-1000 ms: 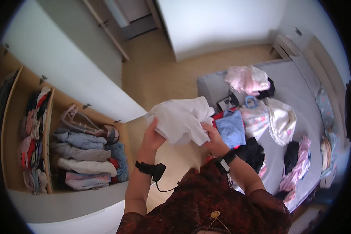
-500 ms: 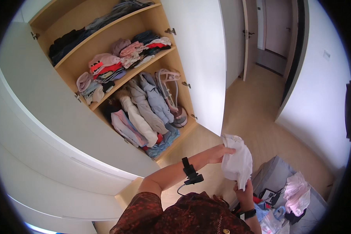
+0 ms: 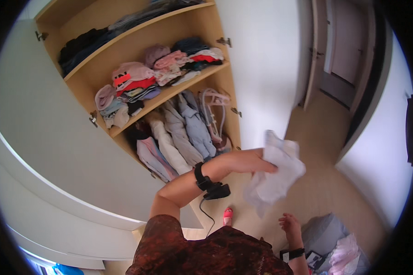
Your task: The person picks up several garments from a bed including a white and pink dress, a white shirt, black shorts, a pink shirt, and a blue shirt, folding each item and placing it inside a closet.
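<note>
My left hand (image 3: 257, 162) grips a white piece of clothing (image 3: 283, 170), held up in front of me and slightly blurred; its exact kind does not show. The lower part of the cloth hangs loose. Apart from it, below and to the right, my right hand (image 3: 290, 224) holds nothing, its fingers loosely bent and separated. Beside that hand stands a grey fabric-like bin (image 3: 319, 227), where a pink garment (image 3: 345, 254) lies. Black straps with a small device circle my left forearm.
An open wardrobe (image 3: 170, 79) at upper left holds folded clothes (image 3: 133, 75) on shelves, hanging coats (image 3: 195, 123) and a pink garment steamer (image 3: 215, 114). Its white right door (image 3: 261, 68) stands open. A doorway lies at upper right. My foot in a red slipper (image 3: 228, 212) is on the floor.
My right hand has let go of the white cloth and dropped away from it. The left hand has lifted the cloth slightly away from the bin. The whole view has shifted a little.
</note>
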`<state>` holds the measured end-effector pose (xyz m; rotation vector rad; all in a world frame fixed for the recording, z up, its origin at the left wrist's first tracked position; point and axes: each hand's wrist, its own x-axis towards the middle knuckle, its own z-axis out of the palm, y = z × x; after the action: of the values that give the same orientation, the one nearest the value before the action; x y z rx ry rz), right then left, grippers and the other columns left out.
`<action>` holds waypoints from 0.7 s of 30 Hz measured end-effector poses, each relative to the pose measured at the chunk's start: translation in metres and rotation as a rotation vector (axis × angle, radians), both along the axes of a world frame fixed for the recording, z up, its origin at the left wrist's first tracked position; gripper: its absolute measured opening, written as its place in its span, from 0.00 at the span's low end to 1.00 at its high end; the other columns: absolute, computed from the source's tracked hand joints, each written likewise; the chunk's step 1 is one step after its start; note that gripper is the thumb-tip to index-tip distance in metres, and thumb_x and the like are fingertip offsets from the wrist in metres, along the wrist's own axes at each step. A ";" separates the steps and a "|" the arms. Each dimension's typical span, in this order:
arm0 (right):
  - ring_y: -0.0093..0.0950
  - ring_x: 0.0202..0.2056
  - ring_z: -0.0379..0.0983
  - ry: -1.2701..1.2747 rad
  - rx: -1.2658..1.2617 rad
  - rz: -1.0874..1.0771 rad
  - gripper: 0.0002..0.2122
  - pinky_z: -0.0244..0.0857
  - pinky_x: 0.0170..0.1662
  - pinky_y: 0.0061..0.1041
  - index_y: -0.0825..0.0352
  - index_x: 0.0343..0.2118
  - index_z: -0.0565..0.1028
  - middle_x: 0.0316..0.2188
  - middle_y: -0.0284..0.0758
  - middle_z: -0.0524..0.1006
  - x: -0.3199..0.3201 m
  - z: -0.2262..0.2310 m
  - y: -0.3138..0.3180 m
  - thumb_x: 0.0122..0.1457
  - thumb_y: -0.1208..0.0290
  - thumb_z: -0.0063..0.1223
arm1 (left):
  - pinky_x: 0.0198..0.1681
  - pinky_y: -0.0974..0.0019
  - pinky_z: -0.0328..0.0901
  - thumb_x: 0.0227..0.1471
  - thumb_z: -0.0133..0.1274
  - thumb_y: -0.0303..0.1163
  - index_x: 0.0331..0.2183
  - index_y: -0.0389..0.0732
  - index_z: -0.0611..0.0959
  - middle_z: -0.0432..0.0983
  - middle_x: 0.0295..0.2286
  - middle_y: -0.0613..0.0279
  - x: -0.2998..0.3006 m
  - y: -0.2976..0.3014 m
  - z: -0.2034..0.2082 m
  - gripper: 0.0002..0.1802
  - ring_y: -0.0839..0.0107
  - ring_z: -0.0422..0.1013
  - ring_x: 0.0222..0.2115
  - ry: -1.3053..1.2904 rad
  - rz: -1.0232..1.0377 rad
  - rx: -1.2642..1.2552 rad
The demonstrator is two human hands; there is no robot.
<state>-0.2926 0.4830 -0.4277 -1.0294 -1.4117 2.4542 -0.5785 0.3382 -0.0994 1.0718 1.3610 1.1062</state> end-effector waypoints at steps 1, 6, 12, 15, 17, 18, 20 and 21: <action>0.21 0.25 0.71 0.083 -0.041 -0.051 0.14 0.61 0.25 0.17 0.66 0.42 0.69 0.29 0.36 0.76 -0.028 0.017 0.007 0.57 0.62 0.46 | 0.41 0.68 0.66 0.52 0.50 0.30 0.43 0.32 0.75 0.76 0.36 0.61 -0.004 -0.005 0.025 0.17 0.71 0.71 0.36 0.219 -0.141 0.020; 0.24 0.32 0.73 0.287 -0.044 -0.027 0.14 0.67 0.34 0.22 0.67 0.44 0.70 0.33 0.34 0.77 -0.130 0.053 0.006 0.59 0.64 0.42 | 0.21 0.69 0.64 0.51 0.49 0.37 0.30 0.33 0.78 0.72 0.17 0.67 -0.079 -0.022 0.060 0.14 0.77 0.65 0.18 0.641 -0.439 -0.069; 0.29 0.33 0.74 0.245 0.001 0.074 0.13 0.69 0.34 0.26 0.69 0.40 0.72 0.31 0.37 0.77 -0.220 0.039 -0.017 0.57 0.65 0.46 | 0.26 0.67 0.64 0.51 0.51 0.42 0.37 0.35 0.77 0.73 0.26 0.66 -0.157 -0.027 -0.004 0.19 0.75 0.67 0.25 0.192 -0.418 -0.113; 0.32 0.35 0.73 0.165 -0.321 -0.025 0.15 0.67 0.41 0.31 0.70 0.42 0.70 0.36 0.42 0.76 -0.242 -0.034 -0.007 0.57 0.65 0.45 | 0.37 0.68 0.64 0.52 0.51 0.45 0.41 0.32 0.76 0.75 0.34 0.61 -0.193 -0.041 0.004 0.24 0.72 0.68 0.35 0.349 -0.185 -0.307; 0.31 0.31 0.73 0.141 -0.329 -0.078 0.14 0.68 0.36 0.29 0.70 0.40 0.71 0.32 0.41 0.76 -0.253 -0.025 -0.015 0.57 0.65 0.46 | 0.42 0.70 0.64 0.53 0.51 0.47 0.41 0.31 0.76 0.76 0.35 0.60 -0.225 -0.069 0.023 0.26 0.73 0.70 0.36 0.217 0.083 -0.306; 0.28 0.28 0.72 0.074 -0.327 -0.048 0.13 0.66 0.31 0.26 0.69 0.40 0.71 0.30 0.40 0.76 -0.253 -0.026 -0.011 0.56 0.66 0.46 | 0.40 0.72 0.65 0.53 0.51 0.47 0.39 0.32 0.78 0.76 0.34 0.62 -0.245 -0.084 0.036 0.25 0.74 0.71 0.34 0.109 0.176 -0.188; 0.26 0.25 0.71 0.008 -0.323 -0.029 0.12 0.65 0.26 0.23 0.68 0.39 0.71 0.27 0.38 0.76 -0.258 -0.026 -0.004 0.56 0.66 0.46 | 0.33 0.72 0.67 0.52 0.53 0.45 0.34 0.36 0.81 0.76 0.31 0.63 -0.296 -0.107 0.062 0.20 0.77 0.71 0.30 -0.047 0.540 -0.084; 0.24 0.24 0.70 -0.040 -0.286 -0.058 0.12 0.63 0.24 0.21 0.67 0.39 0.72 0.27 0.38 0.76 -0.262 -0.025 -0.003 0.56 0.66 0.47 | 0.35 0.68 0.68 0.54 0.51 0.43 0.38 0.34 0.77 0.76 0.33 0.63 -0.336 -0.131 0.074 0.20 0.75 0.73 0.31 0.049 0.569 0.044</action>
<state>-0.5545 0.4798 -0.4532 -1.1596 -1.0432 2.6593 -0.9140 0.2067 -0.0251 0.7573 1.7455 1.5294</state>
